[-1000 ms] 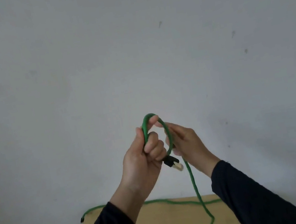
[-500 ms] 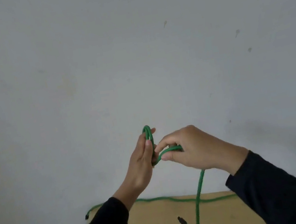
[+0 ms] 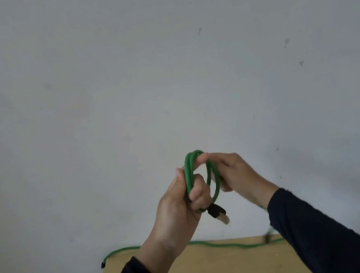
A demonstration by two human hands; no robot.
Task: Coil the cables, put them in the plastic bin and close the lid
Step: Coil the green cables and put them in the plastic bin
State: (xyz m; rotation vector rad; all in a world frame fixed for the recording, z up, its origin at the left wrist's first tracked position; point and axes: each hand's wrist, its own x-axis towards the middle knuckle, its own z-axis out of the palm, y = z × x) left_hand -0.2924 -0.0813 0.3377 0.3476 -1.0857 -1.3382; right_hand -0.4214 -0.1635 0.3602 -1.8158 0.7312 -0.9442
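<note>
Green cable (image 3: 214, 178) is held up above the tabletop (image 3: 219, 271), looped a couple times. Left hand (image 3: 178, 209) has its fingers curled tight round the loops, right hand (image 3: 234, 172) pinches the top of the loop. Plug (image 3: 219, 213) dangles below the left fist; another green cable (image 3: 215, 245) lies along the far edge.

The thin green cable (image 3: 214, 178) vanishes behind the right hand (image 3: 236, 172); the tan wooden desk (image 3: 230, 267) is cut off by the bottom edge.
</note>
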